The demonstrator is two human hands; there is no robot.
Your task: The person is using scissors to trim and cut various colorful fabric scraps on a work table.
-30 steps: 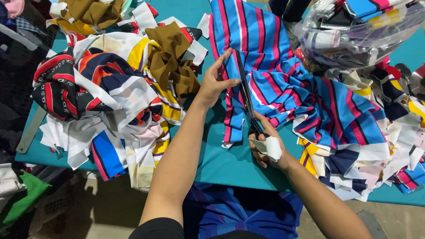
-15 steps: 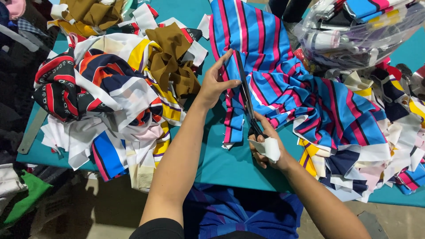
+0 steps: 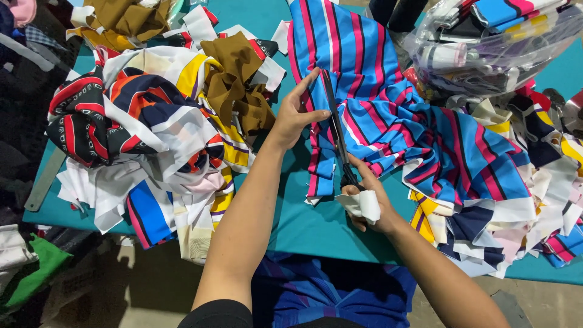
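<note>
Striped cloth pinched in left hand; right hand grips scissors cutting alongside.

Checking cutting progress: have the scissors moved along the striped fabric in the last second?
No. The scissors sit at the same spot on the striped fabric.

The scissors' handles are hidden inside the right hand and its white wrap. The striped cloth runs off the top edge. The clear bag's contents blur together, cut off top and right.
</note>
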